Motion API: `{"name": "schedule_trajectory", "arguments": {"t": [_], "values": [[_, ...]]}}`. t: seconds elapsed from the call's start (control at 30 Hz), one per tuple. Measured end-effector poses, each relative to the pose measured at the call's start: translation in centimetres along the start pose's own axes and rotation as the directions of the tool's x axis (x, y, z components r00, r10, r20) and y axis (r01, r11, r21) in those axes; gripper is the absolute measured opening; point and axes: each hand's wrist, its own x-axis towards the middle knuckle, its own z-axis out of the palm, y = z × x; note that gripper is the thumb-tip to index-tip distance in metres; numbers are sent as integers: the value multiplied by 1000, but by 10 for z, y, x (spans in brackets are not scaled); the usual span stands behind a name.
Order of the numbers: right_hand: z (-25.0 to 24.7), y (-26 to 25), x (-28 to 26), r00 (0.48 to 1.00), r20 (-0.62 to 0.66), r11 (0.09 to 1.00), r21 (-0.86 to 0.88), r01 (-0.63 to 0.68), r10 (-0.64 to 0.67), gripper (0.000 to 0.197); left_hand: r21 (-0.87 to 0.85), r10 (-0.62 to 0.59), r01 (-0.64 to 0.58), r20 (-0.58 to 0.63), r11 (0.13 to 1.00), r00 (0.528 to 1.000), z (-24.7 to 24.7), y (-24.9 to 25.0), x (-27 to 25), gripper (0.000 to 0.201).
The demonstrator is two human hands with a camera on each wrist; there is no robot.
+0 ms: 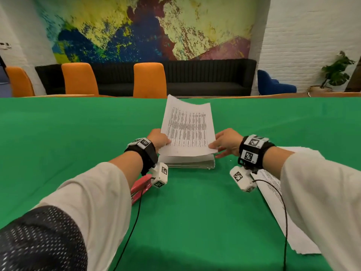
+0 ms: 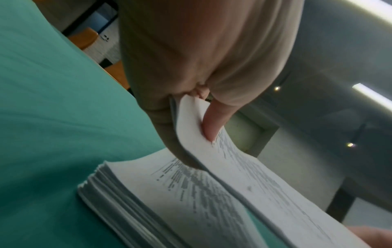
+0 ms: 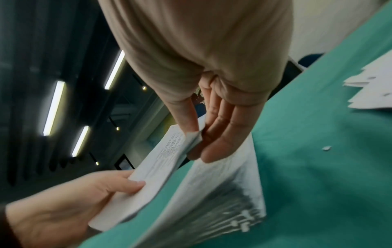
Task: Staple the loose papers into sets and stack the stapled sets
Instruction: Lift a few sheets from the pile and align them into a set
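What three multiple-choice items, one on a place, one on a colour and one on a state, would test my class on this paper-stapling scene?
1. Where does the stapler lie?
A. On top of the paper pile
B. On the cloth beside the left forearm
C. In the right hand

2. What colour is the tablecloth?
A. Green
B. Orange
C. White

3. What state is the printed set of sheets in?
A. Flat on the pile
B. Crumpled into a ball
C. Lifted off the paper pile, held by both hands

Answers:
1 B: the red stapler sits on the cloth under the left wrist.
2 A: green cloth covers the table.
3 C: the left hand and right hand pinch its near corners with thumb and fingers.
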Motion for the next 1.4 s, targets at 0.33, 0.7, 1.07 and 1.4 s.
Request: {"name": "schedule_trajectory", "arguments": {"t": [0.33, 0.7, 1.07, 1.4], "values": [[14, 20, 33, 999, -47, 952, -307, -21, 7, 36, 456, -61, 29, 57, 890, 997, 11, -7, 12, 19], [13, 33, 13, 945, 157, 696, -644, 317, -286, 38, 731, -128, -150, 310, 665, 942, -9, 17, -38, 70], [25, 44, 16, 959, 81, 737, -624, 260, -271, 31, 814, -34, -209, 270, 542, 962, -1, 14, -46, 59], [26, 44, 16, 962, 59, 764, -596, 248, -266, 24, 782, -47, -184, 263, 595, 964, -1, 9, -40, 59]]}}
